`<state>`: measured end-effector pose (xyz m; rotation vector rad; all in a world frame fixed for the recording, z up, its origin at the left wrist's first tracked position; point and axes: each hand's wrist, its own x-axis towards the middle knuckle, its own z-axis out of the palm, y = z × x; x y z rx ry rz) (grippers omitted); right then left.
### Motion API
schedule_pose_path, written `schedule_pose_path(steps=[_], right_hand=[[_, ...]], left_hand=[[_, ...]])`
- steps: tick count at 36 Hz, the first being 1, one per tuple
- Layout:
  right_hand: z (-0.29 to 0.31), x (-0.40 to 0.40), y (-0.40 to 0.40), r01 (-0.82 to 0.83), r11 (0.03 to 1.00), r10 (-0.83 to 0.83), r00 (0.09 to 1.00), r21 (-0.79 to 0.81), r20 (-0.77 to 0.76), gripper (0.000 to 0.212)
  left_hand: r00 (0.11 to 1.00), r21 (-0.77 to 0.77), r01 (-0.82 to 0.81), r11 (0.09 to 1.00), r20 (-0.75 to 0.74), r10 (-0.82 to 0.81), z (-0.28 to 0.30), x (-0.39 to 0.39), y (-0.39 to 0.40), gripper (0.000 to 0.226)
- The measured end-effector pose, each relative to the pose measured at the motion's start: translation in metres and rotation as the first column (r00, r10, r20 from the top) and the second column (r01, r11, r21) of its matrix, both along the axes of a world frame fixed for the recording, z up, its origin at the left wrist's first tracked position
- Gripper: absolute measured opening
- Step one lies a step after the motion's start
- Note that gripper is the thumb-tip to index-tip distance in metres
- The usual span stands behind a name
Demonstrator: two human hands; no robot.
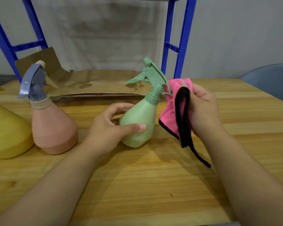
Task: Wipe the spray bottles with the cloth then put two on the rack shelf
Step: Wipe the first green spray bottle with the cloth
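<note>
Seemingly three spray bottles (138,126), one pink cloth (173,110), two occupied hands.

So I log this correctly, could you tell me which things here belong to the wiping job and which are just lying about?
Job: green spray bottle, pink spray bottle, yellow bottle, pink cloth, blue rack.
Lying about: cardboard, blue chair.
</note>
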<state>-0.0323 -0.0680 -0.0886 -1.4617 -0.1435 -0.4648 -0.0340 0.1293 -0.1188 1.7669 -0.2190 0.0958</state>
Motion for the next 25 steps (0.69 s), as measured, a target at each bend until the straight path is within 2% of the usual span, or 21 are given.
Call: schedule_pose_path(steps=[3, 7, 9, 11, 13, 15, 18, 25], right_hand=[[-0.004, 0.006, -0.004, 0.099, 0.993, -0.099, 0.995, -0.059, 0.01, 0.018], [-0.011, 0.01, -0.012, 0.181, 0.934, -0.173, 0.984, -0.31, 0.053, 0.015], [-0.011, 0.01, -0.012, 0.157, 0.855, -0.162, 0.986, -0.493, 0.034, 0.02], [-0.011, 0.008, -0.011, 0.097, 0.734, -0.146, 0.989, -0.672, -0.017, 0.024], [-0.011, 0.007, -0.011, 0.014, 0.628, -0.13, 0.988, -0.778, -0.087, 0.024], [-0.012, 0.006, -0.012, -0.051, 0.558, -0.131, 0.98, -0.828, -0.148, 0.023], [-0.011, 0.005, -0.014, -0.062, 0.514, -0.149, 0.976, -0.856, -0.16, 0.022], [-0.006, 0.006, -0.026, 0.0, 0.429, -0.234, 0.966, -0.903, -0.111, 0.022]], left_hand=[[0.997, -0.071, 0.051, 0.996, -0.05, -0.054, -0.001, 0.001, -0.004, 0.063], [0.994, -0.027, 0.091, 0.996, -0.057, -0.092, -0.001, 0.004, -0.005, 0.064], [0.991, 0.037, 0.111, 0.993, -0.073, -0.108, 0.0, 0.003, -0.003, 0.065], [0.993, 0.127, 0.094, 0.987, -0.087, -0.084, 0.002, 0.001, -0.001, 0.063], [0.997, 0.169, 0.042, 0.985, -0.063, -0.032, 0.002, 0.001, -0.001, 0.059], [0.999, 0.139, -0.002, 0.99, -0.05, 0.009, 0.001, 0.001, -0.003, 0.06], [0.998, 0.11, -0.048, 0.993, -0.038, 0.052, -0.001, 0.002, -0.007, 0.057], [0.987, 0.358, -0.142, 0.923, 0.127, 0.103, 0.004, 0.013, -0.017, 0.037]])
